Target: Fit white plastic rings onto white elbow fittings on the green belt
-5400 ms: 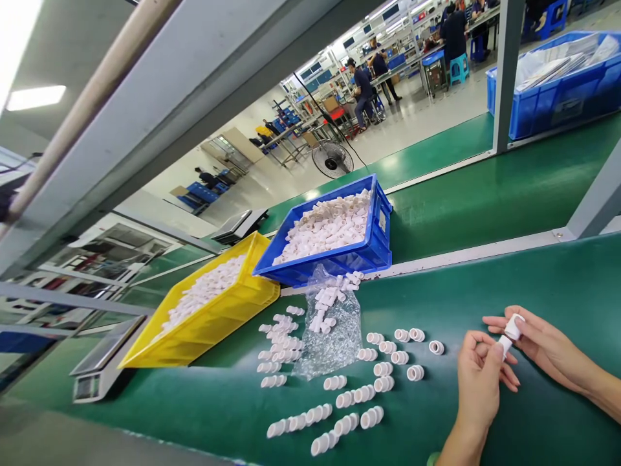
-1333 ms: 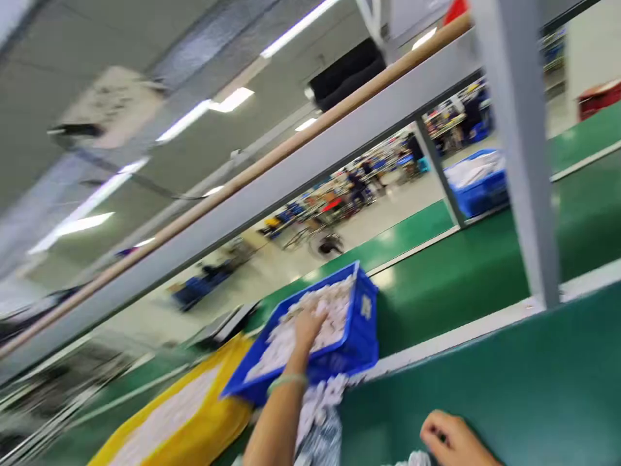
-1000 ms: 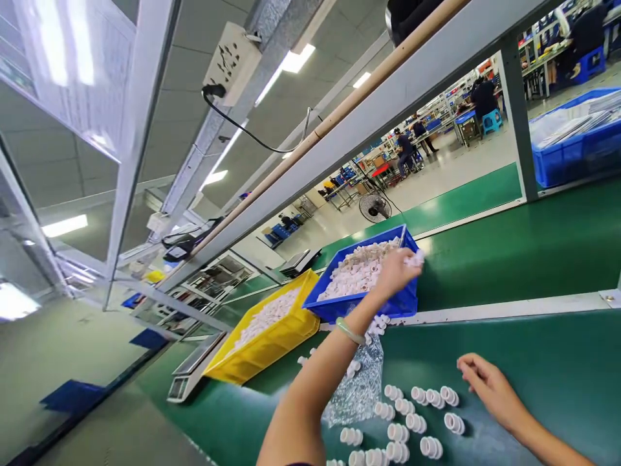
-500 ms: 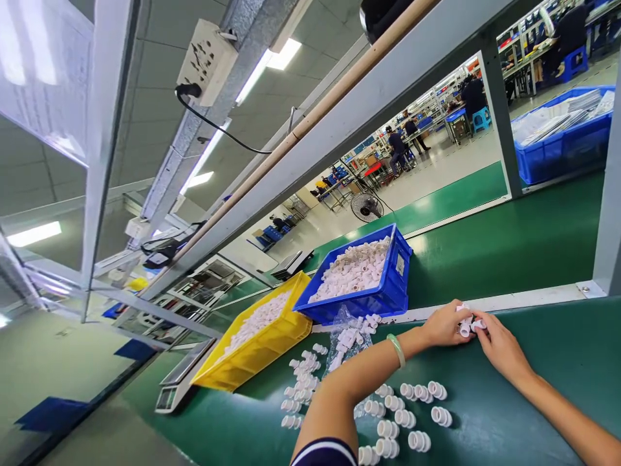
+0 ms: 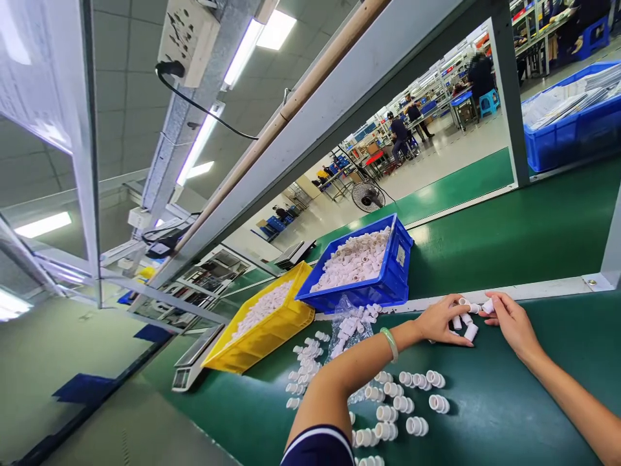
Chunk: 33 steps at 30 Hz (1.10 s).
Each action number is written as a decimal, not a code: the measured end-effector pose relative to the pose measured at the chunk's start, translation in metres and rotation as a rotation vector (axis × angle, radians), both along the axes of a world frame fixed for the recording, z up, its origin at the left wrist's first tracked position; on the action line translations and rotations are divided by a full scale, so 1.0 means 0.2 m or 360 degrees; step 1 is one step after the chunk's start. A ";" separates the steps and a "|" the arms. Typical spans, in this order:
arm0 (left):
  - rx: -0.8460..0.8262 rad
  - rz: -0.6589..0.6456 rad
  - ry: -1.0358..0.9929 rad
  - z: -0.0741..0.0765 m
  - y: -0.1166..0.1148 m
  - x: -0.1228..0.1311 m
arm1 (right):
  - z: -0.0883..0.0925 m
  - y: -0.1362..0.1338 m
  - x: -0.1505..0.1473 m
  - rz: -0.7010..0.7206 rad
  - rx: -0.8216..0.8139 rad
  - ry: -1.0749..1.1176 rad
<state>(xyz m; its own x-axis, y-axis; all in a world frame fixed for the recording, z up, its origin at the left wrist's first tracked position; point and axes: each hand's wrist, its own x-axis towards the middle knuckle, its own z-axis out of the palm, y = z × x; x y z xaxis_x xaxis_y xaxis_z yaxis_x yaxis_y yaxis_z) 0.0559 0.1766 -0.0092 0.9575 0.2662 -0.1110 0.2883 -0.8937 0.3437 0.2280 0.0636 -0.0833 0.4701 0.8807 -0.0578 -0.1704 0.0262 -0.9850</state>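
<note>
My left hand [image 5: 444,321], with a green bangle [image 5: 389,344] on its wrist, lies low over the green tabletop. Its thumb and fingers are apart around several loose white plastic fittings [image 5: 470,332]. Just to the right, my right hand [image 5: 514,323] pinches a white plastic fitting [image 5: 488,307] between thumb and fingers. Another fitting [image 5: 475,309] lies between the two hands. Below my left forearm, several larger white ribbed fittings [image 5: 387,413] are spread on the table. Beyond that forearm, small white pieces [image 5: 356,322] spill from a clear plastic bag [image 5: 334,346].
A blue bin [image 5: 400,259] and a yellow bin [image 5: 272,336], both full of white pieces, stand along the table's back. A scale [image 5: 196,359] is at the left. A white metal rail [image 5: 538,288] runs behind my hands. Another blue bin [image 5: 577,133] holds papers.
My hands have moved apart. My left hand has spread its fingers, and the fittings lie loose by it. My right hand has shifted slightly up and right with a fitting. The view has tilted slightly.
</note>
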 end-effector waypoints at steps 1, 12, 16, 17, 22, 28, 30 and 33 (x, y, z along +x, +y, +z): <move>-0.0009 0.0025 -0.0009 0.01 0.00 -0.01 | 0.00 0.00 0.00 0.0000 0.0005 0.0044; 0.0107 0.0282 0.0041 0.21 0.00 -0.15 | 0.09 -0.07 -0.01 0.0237 0.0067 -0.0674; 0.0197 0.0645 0.0212 0.26 0.03 -0.36 | 0.07 -0.13 -0.07 0.0504 0.0178 -0.1084; 0.0213 0.0744 0.0285 0.27 0.03 -0.42 | 0.05 -0.13 -0.08 0.0539 0.0185 -0.1214; 0.0278 0.1204 0.0678 0.28 0.07 -0.74 | -0.07 -0.13 -0.08 0.0586 0.0253 -0.1783; 0.0384 0.1533 0.0864 0.28 0.12 -0.95 | -0.09 -0.15 -0.08 0.0509 0.0221 -0.1919; 0.0420 0.1556 0.0848 0.26 0.14 -0.95 | -0.08 -0.16 -0.08 0.0473 0.0132 -0.1972; 0.0488 0.1557 0.0814 0.22 0.17 -0.91 | -0.07 -0.17 -0.08 0.0463 0.0102 -0.2007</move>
<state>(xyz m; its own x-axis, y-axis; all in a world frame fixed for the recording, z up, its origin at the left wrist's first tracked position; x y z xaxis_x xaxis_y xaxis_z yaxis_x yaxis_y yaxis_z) -0.1266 0.2098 0.0345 0.1867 0.9552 -0.2298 0.9495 -0.2355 -0.2073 0.2123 0.0286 -0.0972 -0.0390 0.9440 0.3277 0.8615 0.1979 -0.4676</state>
